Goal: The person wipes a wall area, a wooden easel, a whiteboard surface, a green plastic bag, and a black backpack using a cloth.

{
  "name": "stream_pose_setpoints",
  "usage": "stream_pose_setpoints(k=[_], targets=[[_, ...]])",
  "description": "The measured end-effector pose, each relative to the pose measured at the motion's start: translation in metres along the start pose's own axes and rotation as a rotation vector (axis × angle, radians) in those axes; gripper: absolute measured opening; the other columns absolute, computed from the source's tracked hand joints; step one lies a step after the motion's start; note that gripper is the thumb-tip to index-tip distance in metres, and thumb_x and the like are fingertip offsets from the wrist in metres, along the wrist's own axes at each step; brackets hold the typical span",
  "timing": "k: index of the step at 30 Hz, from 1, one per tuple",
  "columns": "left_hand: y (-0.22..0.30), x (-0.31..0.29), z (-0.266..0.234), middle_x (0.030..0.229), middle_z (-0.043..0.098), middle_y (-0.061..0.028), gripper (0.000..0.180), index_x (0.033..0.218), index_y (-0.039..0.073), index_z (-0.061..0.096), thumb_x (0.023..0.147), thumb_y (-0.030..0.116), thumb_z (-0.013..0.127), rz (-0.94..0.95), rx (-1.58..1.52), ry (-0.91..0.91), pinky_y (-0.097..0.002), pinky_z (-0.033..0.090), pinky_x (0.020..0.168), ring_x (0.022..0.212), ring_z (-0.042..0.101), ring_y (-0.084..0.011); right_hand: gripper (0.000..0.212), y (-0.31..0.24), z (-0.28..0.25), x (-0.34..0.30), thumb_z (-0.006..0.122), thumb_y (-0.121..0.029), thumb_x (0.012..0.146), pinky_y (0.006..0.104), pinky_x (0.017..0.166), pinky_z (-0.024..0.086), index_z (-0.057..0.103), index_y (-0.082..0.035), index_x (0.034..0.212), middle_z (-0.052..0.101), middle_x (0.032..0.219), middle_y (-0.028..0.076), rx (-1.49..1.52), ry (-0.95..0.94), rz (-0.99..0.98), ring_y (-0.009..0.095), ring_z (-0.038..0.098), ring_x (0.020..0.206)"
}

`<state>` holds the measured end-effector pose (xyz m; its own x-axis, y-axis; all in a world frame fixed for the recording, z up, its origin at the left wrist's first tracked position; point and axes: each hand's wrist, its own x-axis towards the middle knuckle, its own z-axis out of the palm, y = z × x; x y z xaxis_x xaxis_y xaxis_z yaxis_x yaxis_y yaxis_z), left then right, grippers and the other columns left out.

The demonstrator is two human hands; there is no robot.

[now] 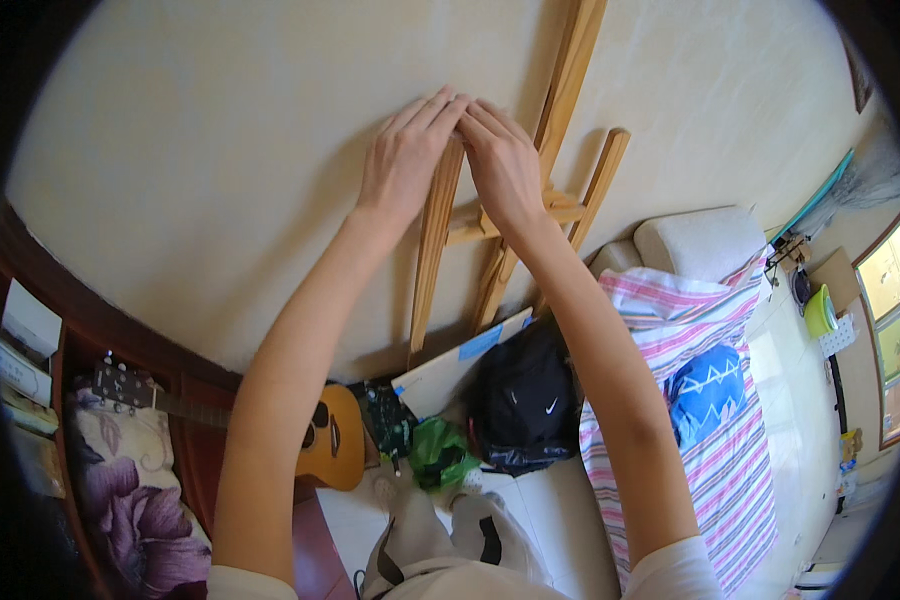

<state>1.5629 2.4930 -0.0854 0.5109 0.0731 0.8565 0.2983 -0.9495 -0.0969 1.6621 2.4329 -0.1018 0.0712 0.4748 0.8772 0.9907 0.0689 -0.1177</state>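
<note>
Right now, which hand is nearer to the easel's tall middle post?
Right: the right hand partly overlaps the tall middle post in view; the left hand is farther left, at the shorter left post's top.

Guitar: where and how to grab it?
I'd take the neck just below the headstock, coming from above and closing across it. That stretch looks slim and uncovered, while the guitar's body is broad and rounded. The left forearm hides where the two meet.

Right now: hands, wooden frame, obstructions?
Left hand, right hand together at top of left post. Wooden frame upright by wall. Black backpack near its base.
</note>
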Motion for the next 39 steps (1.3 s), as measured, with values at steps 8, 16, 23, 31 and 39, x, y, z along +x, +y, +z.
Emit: stream_pose_setpoints(k=[8,16,23,31,39], targets=[[0.000,-0.031,0.010,0.100,0.046,-0.0061,0.049,0.102,0.012,0.043,0.058,-0.010,0.047,-0.217,-0.219,-0.118,-0.0327,0.040,0.072,0.084,0.046,-0.0254,0.028,0.008,0.025,-0.031,0.046,-0.005,0.063,0.0301,0.076,0.039,0.052,-0.007,0.090,0.050,0.097,0.006,0.006,0.058,-0.110,0.022,0.044,0.094],[-0.003,-0.078,0.024,0.093,0.042,-0.0063,0.048,0.101,0.014,0.034,0.060,0.000,0.053,-0.326,-0.025,-0.186,-0.0344,0.044,0.062,0.081,0.047,-0.0275,0.030,0.004,0.043,-0.065,0.045,-0.009,0.063,0.0334,0.084,0.032,0.052,-0.007,0.092,0.046,0.103,0.004,-0.012,-0.093,-0.293,0.018,0.037,0.103],[0.011,-0.195,0.046,0.099,0.039,-0.0125,0.059,0.107,0.010,0.030,0.056,-0.001,0.056,-0.639,-0.401,-0.520,-0.0358,0.037,0.070,0.086,0.042,-0.0301,0.031,-0.017,0.067,-0.173,0.044,-0.007,0.064,0.0343,0.082,0.031,0.050,-0.006,0.094,0.046,0.103,0.007,0.230,-0.465,0.007,0.022,0.040,0.100],[0.050,-0.395,0.076,0.114,0.024,-0.0186,0.073,0.115,0.001,0.016,0.055,0.000,0.057,-1.085,-0.431,-0.555,-0.0380,0.021,0.086,0.104,0.026,-0.0328,0.032,-0.037,0.108,-0.331,0.046,-0.005,0.061,0.0324,0.078,0.036,0.050,-0.005,0.093,0.047,0.099,0.010,0.401,-0.666,0.272,0.023,0.043,0.094],[0.050,-0.432,0.110,0.106,0.038,-0.0156,0.047,0.104,0.001,0.035,0.060,-0.001,0.053,-0.938,-0.275,-0.735,-0.0395,0.024,0.084,0.101,0.032,-0.0303,0.036,-0.027,0.171,-0.384,0.043,-0.009,0.064,0.0321,0.086,0.030,0.047,-0.007,0.100,0.040,0.110,0.008,0.387,-0.741,-0.020,0.023,0.036,0.103]])
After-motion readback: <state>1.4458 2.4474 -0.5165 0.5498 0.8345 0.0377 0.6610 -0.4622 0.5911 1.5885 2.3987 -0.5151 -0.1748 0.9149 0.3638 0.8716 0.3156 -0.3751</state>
